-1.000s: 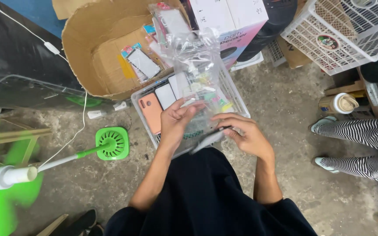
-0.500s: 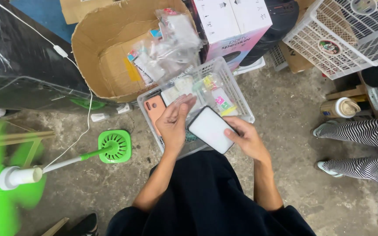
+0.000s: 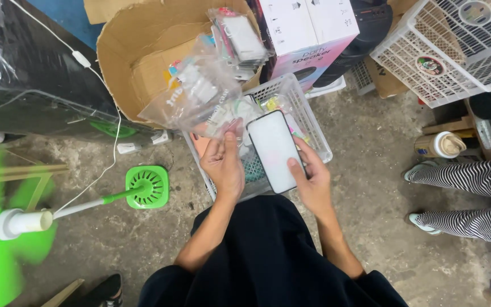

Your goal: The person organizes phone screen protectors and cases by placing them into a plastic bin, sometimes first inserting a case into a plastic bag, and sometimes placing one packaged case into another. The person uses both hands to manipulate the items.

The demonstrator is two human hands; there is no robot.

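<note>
Phone case (image 3: 274, 150) gripped by right hand (image 3: 312, 183) fingers; left hand (image 3: 223, 165) pinches plastic bag (image 3: 194, 99) above white basket (image 3: 313, 122).

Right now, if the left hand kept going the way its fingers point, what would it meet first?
The left hand points up-frame; its fingertips already pinch the clear plastic bag. Past that, probably the open cardboard box, though depth is unclear.

phone case (image 3: 273, 149): glossy, smooth | bag (image 3: 195, 98): clear crinkled plastic | floor (image 3: 370, 136): rough concrete
</note>
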